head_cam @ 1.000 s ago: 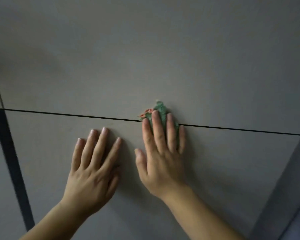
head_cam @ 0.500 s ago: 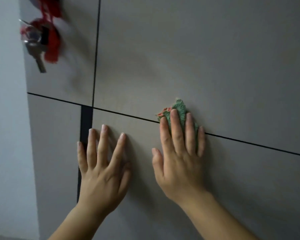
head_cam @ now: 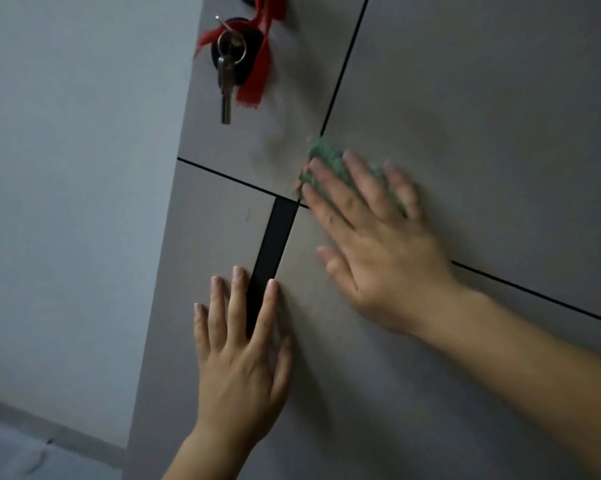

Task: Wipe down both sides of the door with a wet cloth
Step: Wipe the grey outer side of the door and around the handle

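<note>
Door [head_cam: 465, 98]: grey and panelled, cut by thin dark grooves; a wide black strip [head_cam: 273, 237] runs down from the point where the grooves cross.
Cloth [head_cam: 325, 157]: green and bunched; pressed onto the door beside the groove crossing, under the right hand's fingers; its upper edge shows past the fingertips; blurred.
Right hand [head_cam: 372, 244]: laid flat, fingers straight and spread, pressing the cloth to the door; thumb out to the side, off the cloth.
Left hand [head_cam: 240, 351]: lower on the door, flat and released, holding nothing; fingers spread across the black strip.
Keys [head_cam: 225, 88]: hang on a ring from a black lock [head_cam: 249, 53] near the door's left edge, above and left of the cloth, apart from it; a red ribbon [head_cam: 257, 81] hangs round the lock.
Wall [head_cam: 67, 168]: pale, left of the door; floor [head_cam: 15, 455] at the lower left.
</note>
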Motion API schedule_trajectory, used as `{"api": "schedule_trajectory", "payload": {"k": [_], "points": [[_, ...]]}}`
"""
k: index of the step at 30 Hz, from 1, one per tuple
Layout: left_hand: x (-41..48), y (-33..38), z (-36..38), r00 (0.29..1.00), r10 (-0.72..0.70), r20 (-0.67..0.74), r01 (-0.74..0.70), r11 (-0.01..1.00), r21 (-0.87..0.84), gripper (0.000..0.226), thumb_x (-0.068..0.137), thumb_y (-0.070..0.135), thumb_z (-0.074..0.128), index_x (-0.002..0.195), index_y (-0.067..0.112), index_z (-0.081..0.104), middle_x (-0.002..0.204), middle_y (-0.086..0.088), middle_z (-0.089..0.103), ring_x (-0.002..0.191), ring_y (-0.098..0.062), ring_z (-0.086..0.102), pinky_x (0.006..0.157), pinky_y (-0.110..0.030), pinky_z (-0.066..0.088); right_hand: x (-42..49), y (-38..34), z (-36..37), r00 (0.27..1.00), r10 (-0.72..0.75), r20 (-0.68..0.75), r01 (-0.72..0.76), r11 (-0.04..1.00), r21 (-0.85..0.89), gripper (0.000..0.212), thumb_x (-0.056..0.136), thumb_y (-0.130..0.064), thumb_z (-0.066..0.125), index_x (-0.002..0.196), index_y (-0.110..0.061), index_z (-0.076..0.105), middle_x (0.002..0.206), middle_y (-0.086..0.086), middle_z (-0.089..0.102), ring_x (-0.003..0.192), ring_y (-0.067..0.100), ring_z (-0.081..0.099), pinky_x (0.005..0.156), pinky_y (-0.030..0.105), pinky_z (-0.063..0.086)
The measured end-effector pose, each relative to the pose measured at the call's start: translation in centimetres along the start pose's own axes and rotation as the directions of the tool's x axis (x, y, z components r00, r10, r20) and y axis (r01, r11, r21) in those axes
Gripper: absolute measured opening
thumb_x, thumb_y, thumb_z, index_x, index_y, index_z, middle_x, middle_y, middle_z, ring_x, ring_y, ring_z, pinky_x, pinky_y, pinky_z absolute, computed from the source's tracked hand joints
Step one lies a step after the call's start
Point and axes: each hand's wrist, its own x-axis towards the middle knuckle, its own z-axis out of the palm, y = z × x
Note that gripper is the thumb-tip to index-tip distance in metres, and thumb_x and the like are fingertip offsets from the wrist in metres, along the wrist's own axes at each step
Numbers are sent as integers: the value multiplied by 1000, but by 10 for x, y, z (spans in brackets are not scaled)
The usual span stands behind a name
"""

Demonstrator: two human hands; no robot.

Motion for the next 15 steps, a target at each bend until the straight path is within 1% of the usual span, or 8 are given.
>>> {"api": "schedule_trajectory", "payload": {"k": [2,4,6,7,9,11,13,15], "points": [[-2,2,3,1000,-20,-10,20,1000,-16,72,96,46,44,163,27,24,173,-14,11,160,-41,5,121,-70,19,25,5,-5,999,44,-14,-44,999,22,70,102,-52,31,162,-17,23,171,4,13,158,30,10,126,53,4],[-4,3,5,999,-32,-26,30,999,-43,72,96,45,45,162,27,25,173,-15,13,159,-42,7,121,-71,19,14,-3,-2,996,-72,43,72,997,14,71,102,-54,29,162,-17,22,172,5,11,158,30,8,126,54,6],[-4,3,7,998,-36,-42,34,997,-68,72,96,45,46,162,27,25,172,-16,14,159,-43,6,120,-71,18,-14,-11,0,963,-241,121,243,970,0,69,104,-53,31,162,-17,22,171,4,11,158,29,9,126,53,10],[-3,2,8,998,-38,-41,34,996,-83,72,96,45,46,162,27,24,172,-16,13,159,-42,5,121,-72,16,-20,-12,-2,945,-291,148,295,956,-2,68,104,-53,31,162,-18,23,171,3,12,158,28,10,126,52,12],[-3,3,10,998,-39,-46,33,993,-111,72,97,45,45,163,27,22,173,-16,12,159,-42,3,121,-72,14,-4,-14,-5,939,-309,155,314,950,-9,67,105,-53,29,162,-19,24,171,2,12,158,27,11,126,51,14],[-4,2,13,998,-35,-59,28,992,-121,73,97,44,44,164,28,18,173,-16,12,159,-42,3,122,-72,12,33,-23,-9,935,-320,154,325,946,-3,68,105,-54,20,163,-20,20,171,2,8,158,26,6,127,50,8],[-6,-1,17,997,-22,-76,11,991,-132,74,98,44,43,165,29,14,173,-16,11,160,-41,2,122,-69,8,63,-31,-8,911,-376,169,383,924,-10,70,103,-56,14,163,-19,16,172,2,4,159,26,1,127,50,3],[-7,-6,23,995,-9,-98,-4,991,-136,75,99,45,43,166,30,13,173,-16,10,160,-41,1,123,-68,6,64,-28,-6,895,-412,172,421,907,-20,70,103,-55,18,163,-18,19,171,4,7,159,27,3,127,52,5]]}}
